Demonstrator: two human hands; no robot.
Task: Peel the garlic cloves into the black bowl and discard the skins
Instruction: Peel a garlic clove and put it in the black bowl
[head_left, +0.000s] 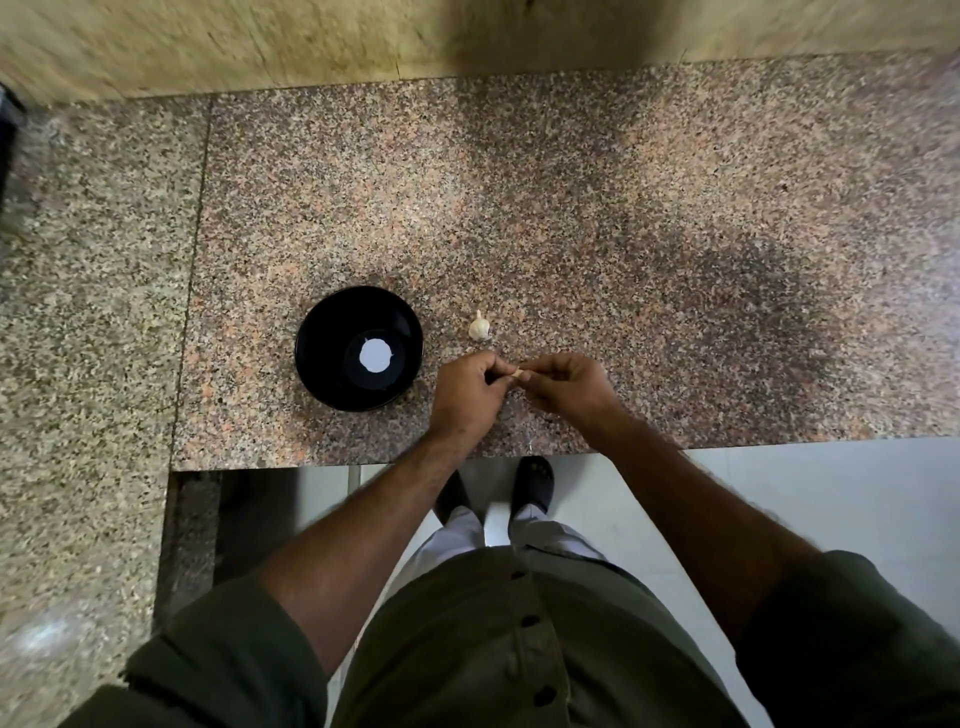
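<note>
A black bowl (358, 347) stands on the speckled granite counter (571, 234), with a bright white patch at its bottom and no cloves visible in it. Just right of it lies a small pale garlic bulb (479, 327). Below the bulb my left hand (465, 391) and my right hand (563, 383) meet over the counter. Their fingertips pinch a small tan garlic clove (516, 373) between them. Most of the clove is hidden by the fingers.
The counter's front edge runs just below my hands, with white floor tiles and my feet (532, 483) beneath it. A second granite slab (88, 312) extends down the left side. A yellowish wall (311, 41) backs the counter.
</note>
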